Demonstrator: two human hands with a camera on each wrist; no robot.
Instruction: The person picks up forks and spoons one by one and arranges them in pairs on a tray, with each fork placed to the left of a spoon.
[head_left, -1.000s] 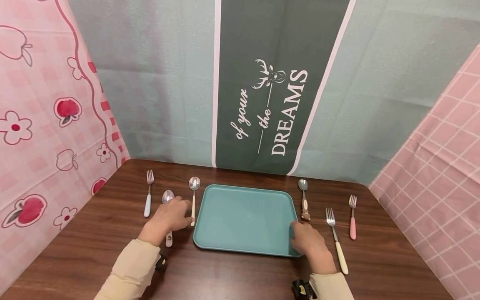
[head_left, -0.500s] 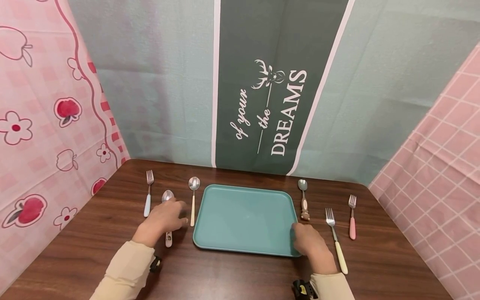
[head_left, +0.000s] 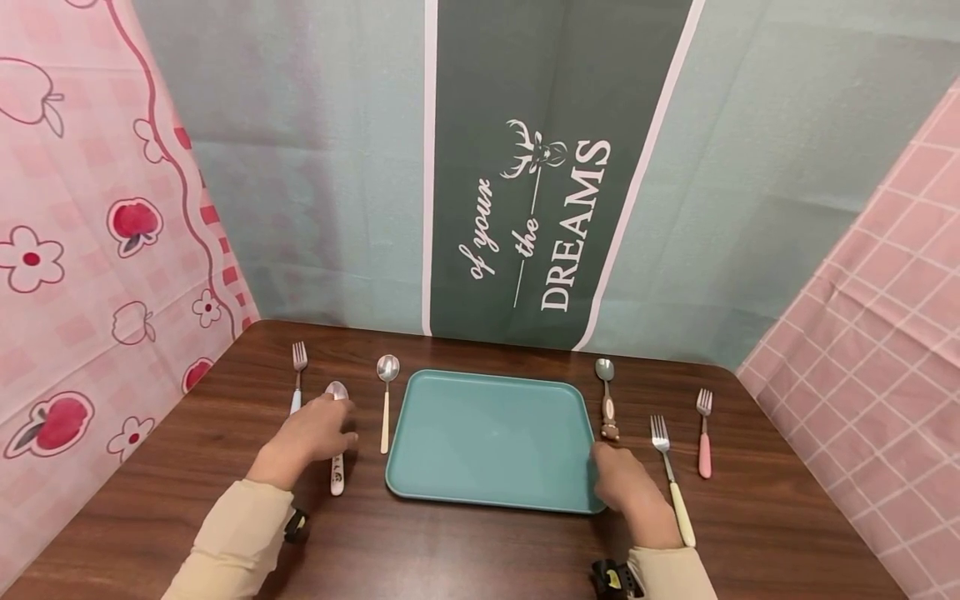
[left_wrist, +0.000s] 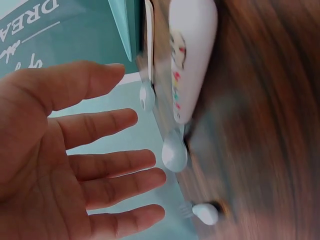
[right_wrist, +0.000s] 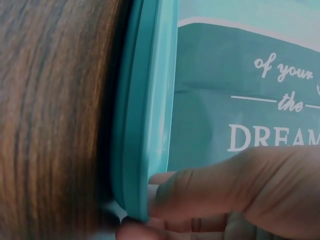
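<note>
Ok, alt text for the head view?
A person's left hand hovers over a white-handled spoon; the right hand is at the right edge of a teal tray on a brown wooden table. Two more spoons and three forks lie on either side of the tray.

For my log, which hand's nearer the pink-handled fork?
Right: the right hand is left of that fork, at the tray; the left hand is farther left, beyond the tray.
</note>
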